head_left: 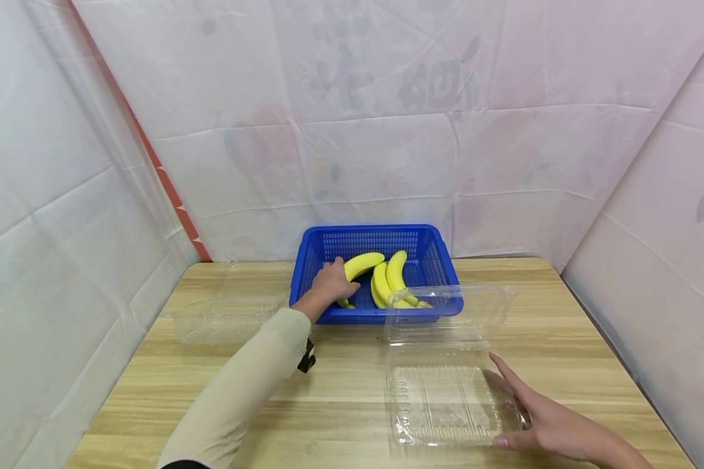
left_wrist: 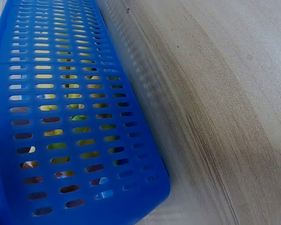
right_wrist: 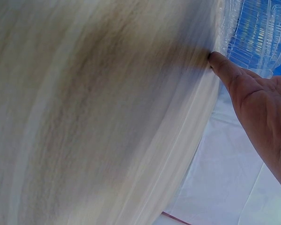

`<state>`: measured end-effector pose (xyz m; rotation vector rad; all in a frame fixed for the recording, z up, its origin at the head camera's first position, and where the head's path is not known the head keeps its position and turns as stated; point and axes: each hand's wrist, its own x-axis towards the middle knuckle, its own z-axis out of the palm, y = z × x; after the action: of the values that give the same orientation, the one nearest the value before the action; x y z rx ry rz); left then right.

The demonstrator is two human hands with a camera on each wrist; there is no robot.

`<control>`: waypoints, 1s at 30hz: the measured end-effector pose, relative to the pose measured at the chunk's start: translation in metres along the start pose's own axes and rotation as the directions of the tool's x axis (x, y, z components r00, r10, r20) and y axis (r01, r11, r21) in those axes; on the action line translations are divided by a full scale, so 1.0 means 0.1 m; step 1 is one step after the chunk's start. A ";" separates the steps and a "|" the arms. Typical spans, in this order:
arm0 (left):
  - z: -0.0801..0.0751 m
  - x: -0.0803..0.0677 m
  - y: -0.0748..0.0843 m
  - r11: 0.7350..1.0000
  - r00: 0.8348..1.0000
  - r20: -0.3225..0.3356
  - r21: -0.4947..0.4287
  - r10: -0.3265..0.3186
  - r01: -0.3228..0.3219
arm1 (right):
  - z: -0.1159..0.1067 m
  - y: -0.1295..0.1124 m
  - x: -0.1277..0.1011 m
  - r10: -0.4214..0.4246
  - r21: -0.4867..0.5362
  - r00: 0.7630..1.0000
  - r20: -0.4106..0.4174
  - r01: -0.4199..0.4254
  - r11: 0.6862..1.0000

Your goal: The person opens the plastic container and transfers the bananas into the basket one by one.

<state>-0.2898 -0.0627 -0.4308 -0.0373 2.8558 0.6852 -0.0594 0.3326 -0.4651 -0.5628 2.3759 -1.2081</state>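
Note:
A blue perforated basket (head_left: 381,319) holds several yellow bananas (head_left: 397,270). My left hand (head_left: 331,281) reaches over its front left side and grips the leftmost banana (head_left: 365,262), fingers and thumb on either side. In the left wrist view, the basket's slotted wall (left_wrist: 65,112) hides that hand, with bits of yellow showing through the slots. A clear plastic clamshell box (head_left: 440,404) lies with its lid raised in front of the basket. My right hand (head_left: 548,420) touches the box's right side, thumb and index finger spread and straight. The other fingers are partly hidden.
Another clear plastic box (head_left: 211,322) stands left of the basket on the wooden table (head_left: 322,404). The raised lid (head_left: 446,312) overlaps the basket's front right corner in the head view. White sheeting (head_left: 375,163) hangs behind the table and along both sides.

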 end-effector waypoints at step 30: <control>-0.23 -0.65 0.01 0.968 0.914 -0.345 -0.054 0.213 -0.246 | 0.02 0.00 0.00 -0.029 0.044 0.999 0.023 0.028 0.999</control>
<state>-0.2307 -0.0742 -0.3972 0.1900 3.1857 0.9468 -0.0582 0.3311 -0.4659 -0.5955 2.3231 -1.2559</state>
